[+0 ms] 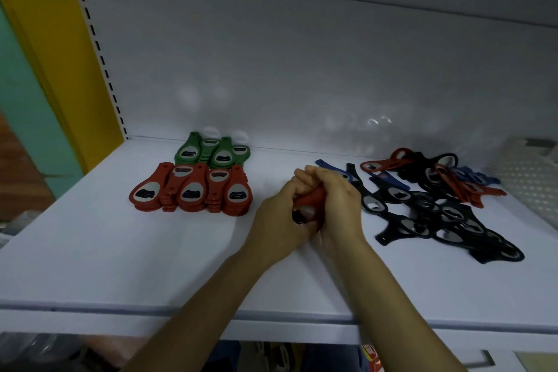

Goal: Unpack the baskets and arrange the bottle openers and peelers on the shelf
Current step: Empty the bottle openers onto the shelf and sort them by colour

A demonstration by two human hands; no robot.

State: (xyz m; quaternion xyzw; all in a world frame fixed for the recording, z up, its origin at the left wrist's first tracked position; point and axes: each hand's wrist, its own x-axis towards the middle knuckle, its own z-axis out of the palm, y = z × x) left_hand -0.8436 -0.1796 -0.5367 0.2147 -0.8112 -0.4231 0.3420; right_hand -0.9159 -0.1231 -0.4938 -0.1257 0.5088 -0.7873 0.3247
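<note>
Hands, left (279, 217) and right (338, 205), both clenched round red openers (308, 205) mid-shelf (90, 251), probably squaring them to match sorted red stacks (193, 190) left; loose pile (437, 199) right.

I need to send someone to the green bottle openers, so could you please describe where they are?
On the white shelf, look to the back left corner, near the slotted upright. The green bottle openers sit in a small neat stack against the back wall, directly behind the row of red bottle openers. They are the only green items; the loose pile on the right is black, blue and red.
</note>
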